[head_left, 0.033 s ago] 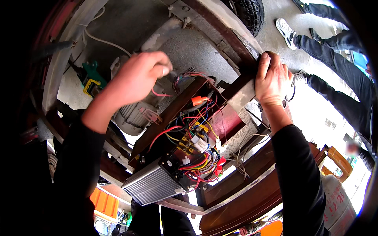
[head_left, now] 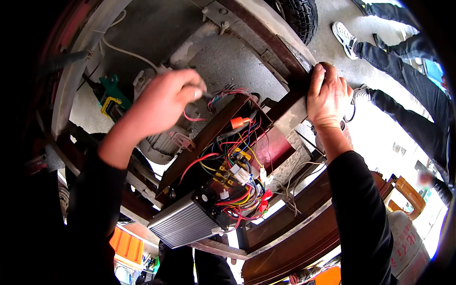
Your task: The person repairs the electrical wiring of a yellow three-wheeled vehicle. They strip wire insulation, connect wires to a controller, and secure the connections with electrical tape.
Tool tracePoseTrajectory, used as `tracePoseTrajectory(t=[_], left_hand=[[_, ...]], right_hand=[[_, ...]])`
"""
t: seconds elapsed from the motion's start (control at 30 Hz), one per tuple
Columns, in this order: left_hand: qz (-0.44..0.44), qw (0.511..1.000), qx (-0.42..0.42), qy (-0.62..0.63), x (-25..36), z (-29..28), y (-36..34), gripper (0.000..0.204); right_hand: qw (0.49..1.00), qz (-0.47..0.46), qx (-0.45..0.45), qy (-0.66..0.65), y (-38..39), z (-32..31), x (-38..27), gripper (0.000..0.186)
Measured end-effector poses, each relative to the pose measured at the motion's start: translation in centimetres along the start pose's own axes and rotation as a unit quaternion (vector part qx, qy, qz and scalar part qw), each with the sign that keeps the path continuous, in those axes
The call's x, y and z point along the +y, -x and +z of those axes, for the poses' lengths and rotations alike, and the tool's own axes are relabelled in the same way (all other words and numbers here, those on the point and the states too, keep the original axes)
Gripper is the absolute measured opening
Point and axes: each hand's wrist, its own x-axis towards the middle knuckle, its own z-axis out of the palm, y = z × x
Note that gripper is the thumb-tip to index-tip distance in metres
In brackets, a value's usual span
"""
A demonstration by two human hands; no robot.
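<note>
My left hand, blurred, is closed at the end of a dark cable, beside a bundle of red and blue wires. My right hand grips the rusty steel frame at upper right. Between my arms, an open brown metal box holds tangled wires, an orange connector and yellow terminal blocks. A finned silver controller with more wires and white plugs sits at the lower end of the box. Below my left hand is a grey motor.
A black tyre lies beyond the frame. People in dark trousers stand at right. A green part with a yellow handle is at left. A curved brown panel, a plastic sack and an orange crate are near the bottom.
My left hand has shifted very slightly downward with the cable. My right hand and the wiring box look unchanged.
</note>
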Motion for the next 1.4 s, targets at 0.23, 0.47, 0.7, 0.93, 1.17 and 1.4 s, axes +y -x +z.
tracePoseTrajectory(t=[0.23, 0.47, 0.7, 0.93, 1.17, 1.4], left_hand=[[-0.107, 0.994, -0.008, 0.039, 0.5, 2.4, 1.5, 0.024], [-0.13, 0.969, 0.009, 0.211, -0.4, 3.0, -0.8, 0.017], [-0.274, 0.883, -0.119, 0.363, 0.5, 1.9, -1.3, 0.015], [-0.28, 0.901, -0.011, 0.332, 1.2, 3.1, -1.2, 0.019], [-0.218, 0.919, -0.02, 0.327, 0.7, 4.0, -2.0, 0.029], [-0.254, 0.857, -0.047, 0.446, 0.8, 3.2, -2.1, 0.026]], right_hand=[[1.0, -0.006, 0.009, -0.008, -0.1, -0.2, 0.0, 0.041], [1.0, -0.004, 0.008, -0.012, -0.1, -0.8, -0.3, 0.039], [1.0, -0.014, 0.019, -0.018, -0.1, -0.9, -0.2, 0.035], [1.0, -0.014, 0.023, -0.015, -0.1, -0.9, -0.4, 0.036], [1.0, 0.001, -0.005, -0.029, -0.2, -1.0, -0.4, 0.038], [1.0, -0.015, 0.0, -0.021, 0.0, -0.8, 0.1, 0.037]])
